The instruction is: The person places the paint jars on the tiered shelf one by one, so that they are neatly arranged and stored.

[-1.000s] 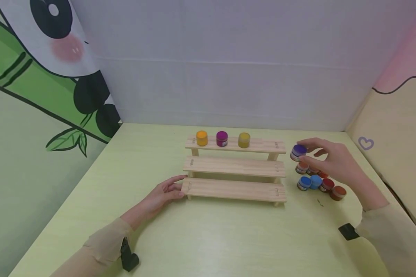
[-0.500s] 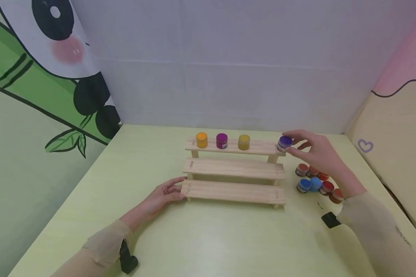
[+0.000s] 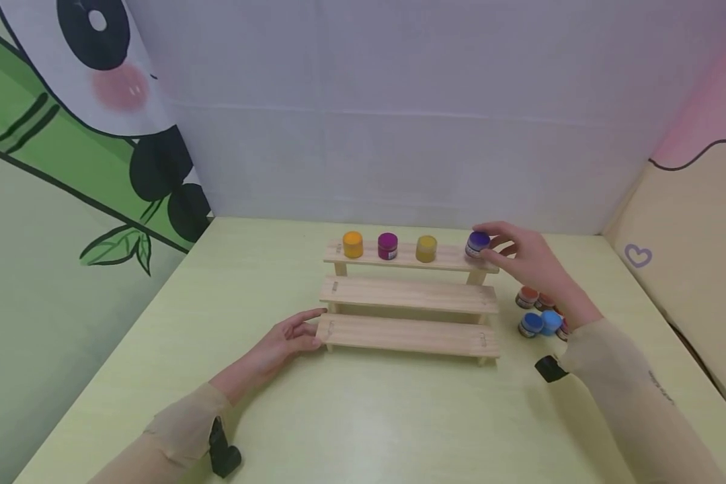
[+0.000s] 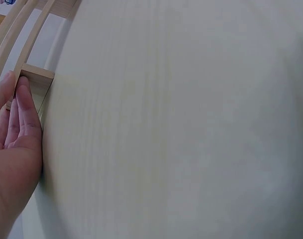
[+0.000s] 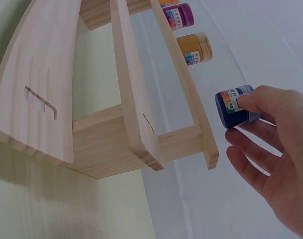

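Note:
A three-tier wooden display rack (image 3: 408,296) stands on the table. My left hand (image 3: 287,341) pinches the left end of its lowest shelf, the thumb on one face and fingers on the other, as the left wrist view shows. With thumb and fingertips my right hand (image 3: 523,259) holds a small dark blue-purple paint jar (image 5: 234,105). In the right wrist view that jar is upside of nothing else, close to the top shelf's right end with a gap between. An orange jar (image 3: 353,245), a purple jar (image 3: 388,247) and a mustard-yellow jar (image 3: 426,249) stand along the top shelf.
Right of the rack, several more paint jars sit grouped on the table, among them a blue jar (image 3: 530,325), a light blue jar (image 3: 550,323) and an orange-red jar (image 3: 527,297). My right forearm partly hides this group. A pale wall (image 3: 399,134) rises behind the table.
My right hand has carried the blue-purple jar left from above the jar group to the right end of the top shelf. The left hand stays at the rack.

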A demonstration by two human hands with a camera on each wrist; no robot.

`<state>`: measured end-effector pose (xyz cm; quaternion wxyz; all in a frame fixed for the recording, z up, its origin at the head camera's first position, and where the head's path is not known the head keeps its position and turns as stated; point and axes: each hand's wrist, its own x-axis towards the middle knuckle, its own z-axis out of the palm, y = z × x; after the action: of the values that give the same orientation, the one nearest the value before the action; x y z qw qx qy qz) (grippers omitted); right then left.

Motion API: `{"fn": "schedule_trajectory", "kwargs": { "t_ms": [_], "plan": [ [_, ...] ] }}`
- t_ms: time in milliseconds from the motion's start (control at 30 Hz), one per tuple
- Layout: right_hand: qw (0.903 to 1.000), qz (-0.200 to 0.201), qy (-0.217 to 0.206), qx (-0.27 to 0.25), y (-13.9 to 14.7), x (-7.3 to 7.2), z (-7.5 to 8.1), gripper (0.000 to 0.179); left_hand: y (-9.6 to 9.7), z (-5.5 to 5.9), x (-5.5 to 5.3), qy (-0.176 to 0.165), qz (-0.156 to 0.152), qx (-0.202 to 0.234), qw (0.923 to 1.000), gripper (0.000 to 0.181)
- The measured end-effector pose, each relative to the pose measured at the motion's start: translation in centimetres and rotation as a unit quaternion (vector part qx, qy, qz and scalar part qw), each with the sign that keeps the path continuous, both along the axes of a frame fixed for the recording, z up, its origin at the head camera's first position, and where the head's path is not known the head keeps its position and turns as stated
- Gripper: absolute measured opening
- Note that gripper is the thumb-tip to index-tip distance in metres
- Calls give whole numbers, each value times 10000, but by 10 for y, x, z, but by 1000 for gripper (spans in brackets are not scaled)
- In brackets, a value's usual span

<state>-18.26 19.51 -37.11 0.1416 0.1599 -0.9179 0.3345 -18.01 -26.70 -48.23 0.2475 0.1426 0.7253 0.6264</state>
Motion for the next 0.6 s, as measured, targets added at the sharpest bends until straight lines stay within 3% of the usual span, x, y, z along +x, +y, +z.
{"fn": "schedule_trajectory", "kwargs": {
  "t_ms": [600],
  "plan": [
    [9983,439,-349,-171,-8,-9,-11,41,-1,2,0,-55,-80,-41,9999,68]
  ]
}}
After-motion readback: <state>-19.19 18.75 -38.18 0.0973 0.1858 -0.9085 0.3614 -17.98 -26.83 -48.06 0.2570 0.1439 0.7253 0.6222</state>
